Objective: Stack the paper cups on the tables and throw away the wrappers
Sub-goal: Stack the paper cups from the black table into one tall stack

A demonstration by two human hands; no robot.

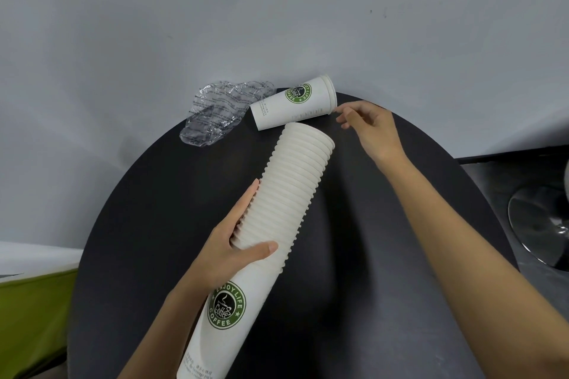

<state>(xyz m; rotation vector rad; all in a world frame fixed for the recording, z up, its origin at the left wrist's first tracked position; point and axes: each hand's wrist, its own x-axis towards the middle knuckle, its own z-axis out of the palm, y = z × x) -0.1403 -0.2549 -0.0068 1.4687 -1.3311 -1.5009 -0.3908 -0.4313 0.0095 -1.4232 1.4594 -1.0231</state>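
Observation:
A long stack of white paper cups (277,209) with a green coffee logo lies slanted above the black round table (154,209). My left hand (237,243) grips the stack around its middle, thumb across the rims. A short stack of two or three cups (292,104) lies on its side at the table's far edge, rims to the right. My right hand (369,126) hovers just right of those rims, fingers apart and holding nothing. A crumpled clear plastic wrapper (221,114) rests at the far left edge, partly overhanging.
A pale grey floor surrounds the table. A shiny metal pedestal base (538,224) shows at the right. A green and white object (30,301) sits low at the left.

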